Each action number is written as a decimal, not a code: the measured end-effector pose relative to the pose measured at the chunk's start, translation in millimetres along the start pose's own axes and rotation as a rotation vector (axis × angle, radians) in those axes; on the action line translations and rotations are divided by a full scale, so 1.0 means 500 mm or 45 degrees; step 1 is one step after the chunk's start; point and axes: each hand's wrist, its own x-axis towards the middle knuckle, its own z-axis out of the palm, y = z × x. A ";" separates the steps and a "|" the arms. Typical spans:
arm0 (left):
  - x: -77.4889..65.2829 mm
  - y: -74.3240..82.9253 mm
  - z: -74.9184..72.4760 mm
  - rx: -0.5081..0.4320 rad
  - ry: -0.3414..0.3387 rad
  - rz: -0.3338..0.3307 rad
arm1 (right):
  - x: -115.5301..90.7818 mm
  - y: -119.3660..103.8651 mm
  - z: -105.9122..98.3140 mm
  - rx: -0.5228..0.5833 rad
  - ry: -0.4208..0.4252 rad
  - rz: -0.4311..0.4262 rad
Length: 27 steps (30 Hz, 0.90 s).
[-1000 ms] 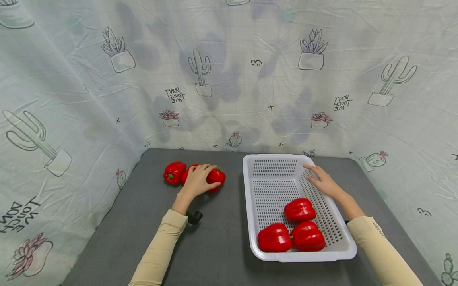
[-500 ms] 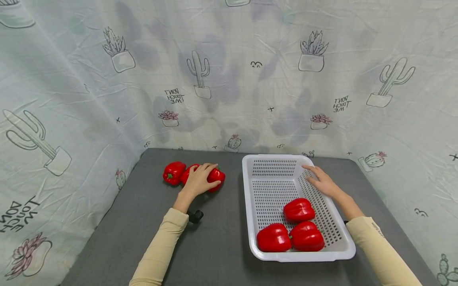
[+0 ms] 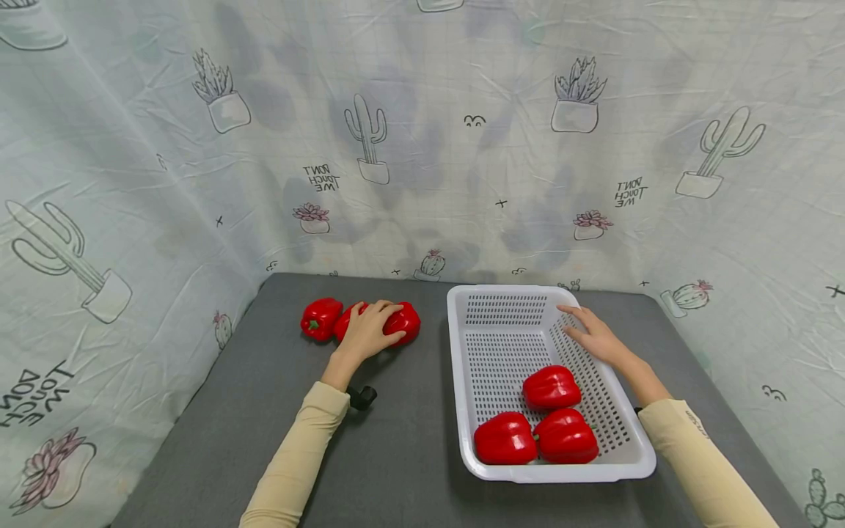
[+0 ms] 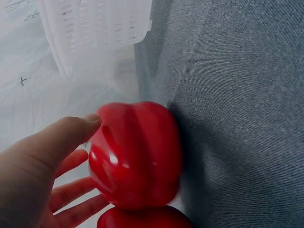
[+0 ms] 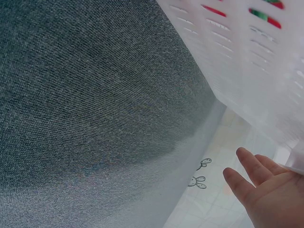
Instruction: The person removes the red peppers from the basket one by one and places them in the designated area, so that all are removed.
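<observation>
A red pepper sits on the desk, left of the basket and well apart from it. The left hand is open beside it, thumb and fingers spread against one side. Two more red peppers stand in a row with it: the middle pepper, partly hidden by the hand, and the end pepper, which shows its green stem.

The white slotted basket holds three red peppers, grouped toward its near end. The right hand is open at the basket's right side, fingers extended.

The desk is dark grey, and the wrist views show a fine woven cloth texture on it, with soft shadows beneath the basket. Pale, wrinkled curtains rise behind the desk and on both sides, printed with potted cacti, pink succulents, small crosses and lettering that runs backwards. Both sleeves are cream, and a black fitting shows at the left wrist.
</observation>
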 end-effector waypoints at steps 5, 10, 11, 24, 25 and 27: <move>0.004 0.008 -0.006 -0.007 -0.022 -0.008 | 0.001 -0.001 -0.001 0.001 0.003 -0.014; 0.010 0.021 -0.014 -0.017 -0.016 0.007 | -0.001 -0.002 -0.002 0.004 0.000 -0.019; 0.011 0.024 -0.014 -0.022 -0.013 0.012 | -0.002 -0.002 -0.002 0.005 -0.001 -0.018; 0.034 0.088 -0.023 -0.071 0.008 0.139 | -0.004 -0.005 0.001 0.023 0.009 0.014; 0.034 0.095 -0.023 -0.080 0.013 0.156 | -0.004 -0.005 0.000 0.019 0.008 0.010; 0.037 0.110 -0.022 -0.076 0.019 0.191 | -0.003 -0.004 -0.001 0.015 0.006 0.007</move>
